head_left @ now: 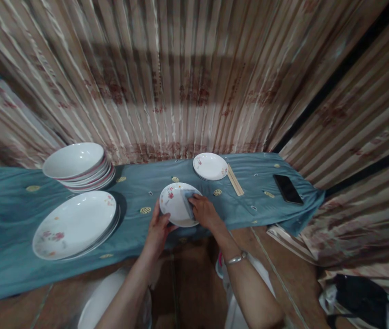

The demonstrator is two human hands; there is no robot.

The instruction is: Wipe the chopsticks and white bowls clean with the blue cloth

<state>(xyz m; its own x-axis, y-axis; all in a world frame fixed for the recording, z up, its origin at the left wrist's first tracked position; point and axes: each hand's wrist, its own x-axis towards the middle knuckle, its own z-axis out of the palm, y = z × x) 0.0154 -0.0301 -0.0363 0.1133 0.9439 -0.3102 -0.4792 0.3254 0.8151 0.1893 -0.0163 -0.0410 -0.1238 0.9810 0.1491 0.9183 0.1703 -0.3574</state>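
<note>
A small white plate with red flowers is held tilted near the table's front edge. My left hand grips its left rim, the thumb over the top face and the fingers beneath. My right hand is closed on a grey-blue cloth, which is pressed against the right part of the plate's face. Behind it and a little to the right lie small floral plates in a low stack. Beside them rests a bunch of wooden chopsticks.
Large oval plates are stacked at the left, with a tall pile of white bowls behind. A black phone lies on the right end of the blue tablecloth. Pleated curtains hang close behind and at the right.
</note>
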